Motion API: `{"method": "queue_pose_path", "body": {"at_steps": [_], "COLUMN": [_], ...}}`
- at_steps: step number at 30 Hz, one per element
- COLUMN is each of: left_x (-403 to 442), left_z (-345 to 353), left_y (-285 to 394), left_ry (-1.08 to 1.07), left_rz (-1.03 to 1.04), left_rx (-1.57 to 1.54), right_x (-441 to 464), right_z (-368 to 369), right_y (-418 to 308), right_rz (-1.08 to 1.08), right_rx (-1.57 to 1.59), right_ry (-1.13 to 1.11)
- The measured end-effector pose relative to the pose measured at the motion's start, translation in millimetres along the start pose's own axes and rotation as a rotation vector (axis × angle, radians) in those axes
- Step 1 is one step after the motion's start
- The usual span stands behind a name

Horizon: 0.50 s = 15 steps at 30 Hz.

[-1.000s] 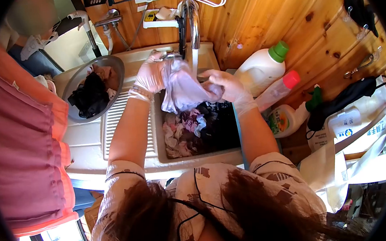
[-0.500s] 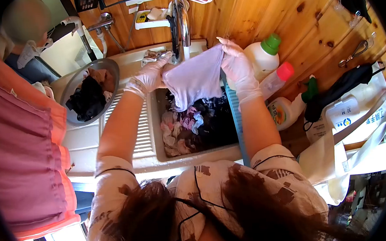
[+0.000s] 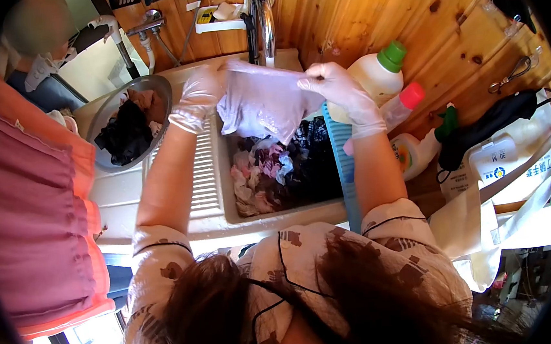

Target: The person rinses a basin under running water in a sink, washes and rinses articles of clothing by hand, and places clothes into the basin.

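Note:
A wet lavender cloth [image 3: 267,101] is stretched between my two gloved hands, just under the faucet [image 3: 266,27]. My left hand [image 3: 199,95], in a thin translucent glove, grips its left upper corner. Closed on the right upper edge is my right hand [image 3: 339,88], gloved the same way. Below the cloth, the sink basin [image 3: 229,198] holds pink, purple and white clothes [image 3: 259,173] on its left side and dark fabric [image 3: 317,162] on its right.
A grey bowl [image 3: 164,93] of dark and pinkish clothes stands left on the drainboard. A blue washboard [image 3: 347,179] leans at the basin's right edge, beside a green-capped bottle [image 3: 378,73] and a red-capped bottle [image 3: 403,107]. Another person [image 3: 35,35] is at the upper left.
The lavender cloth went from bunched to spread out between my hands. Since half a second ago, my left hand has moved slightly left and up, and my right hand slightly right.

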<state>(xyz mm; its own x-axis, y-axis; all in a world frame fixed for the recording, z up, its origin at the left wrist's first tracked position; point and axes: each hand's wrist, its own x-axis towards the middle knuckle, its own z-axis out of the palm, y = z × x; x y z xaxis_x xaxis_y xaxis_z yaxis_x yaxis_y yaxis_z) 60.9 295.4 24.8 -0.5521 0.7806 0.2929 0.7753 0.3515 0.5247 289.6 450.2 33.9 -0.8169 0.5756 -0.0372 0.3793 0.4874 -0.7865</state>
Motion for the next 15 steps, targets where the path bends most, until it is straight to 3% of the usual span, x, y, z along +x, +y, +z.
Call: {"method": "queue_pose_path", "body": {"at_steps": [1, 2, 4, 5, 6, 8, 9, 10, 11, 12, 13, 14, 15], "left_x": [2.9, -0.3, -11.3, -10.3, -12.3, -20.4, -21.8, -23.9, -25.9, -27.9, -31.4, -33.9, -36.5], "left_z": [1.7, 8.1, 24.4, 28.2, 31.4, 29.0, 31.7, 32.2, 31.8, 31.4, 30.5, 51.3, 72.1], "left_y": [-3.7, -4.0, 1.7, 5.8, 8.4, 11.3, 15.2, 11.5, 4.6, -2.3, -8.2, -38.4, -68.5], "left_ry": [-0.196, -0.259, -0.373, -0.551, -0.54, -0.727, -0.545, -0.535, -0.525, -0.512, -0.394, -0.257, -0.115], "left_rz": [-0.099, -0.194, -0.379, -0.421, -0.436, -0.294, -0.399, -0.361, -0.325, -0.291, -0.439, -0.288, -0.21], "left_rx": [-0.184, -0.595, -1.418, -1.883, -1.971, -2.147, -2.137, -2.14, -2.143, -2.148, -2.191, -1.837, -1.456], "right_x": [1.1, 0.7, -6.0, 6.1, 21.6, 34.0, 35.0, 33.6, 61.2, 41.9, 34.9, 28.3, 38.8], "right_z": [4.7, 7.4, 23.8, 42.4, 67.0, 116.6, 137.1, 150.4, 194.2, 178.5, 175.9, 173.8, 184.4], "right_y": [8.9, 14.5, -3.4, 12.5, 35.0, 52.5, 55.5, 56.9, 114.5, 97.9, 100.2, 106.2, 157.0], "right_rz": [-0.079, -0.158, -0.122, -0.229, -0.334, -0.296, -0.215, -0.01, 0.033, 0.133, 0.156, 0.181, 0.212], "right_rx": [0.19, 0.38, 0.174, 0.089, 0.004, 0.419, 0.657, 0.949, 1.081, 1.119, 1.316, 1.513, 1.488], "right_ry": [-0.106, -0.211, -0.166, -0.13, -0.094, -0.149, -0.189, -0.288, -0.242, -0.28, -0.212, -0.134, -0.143]}}
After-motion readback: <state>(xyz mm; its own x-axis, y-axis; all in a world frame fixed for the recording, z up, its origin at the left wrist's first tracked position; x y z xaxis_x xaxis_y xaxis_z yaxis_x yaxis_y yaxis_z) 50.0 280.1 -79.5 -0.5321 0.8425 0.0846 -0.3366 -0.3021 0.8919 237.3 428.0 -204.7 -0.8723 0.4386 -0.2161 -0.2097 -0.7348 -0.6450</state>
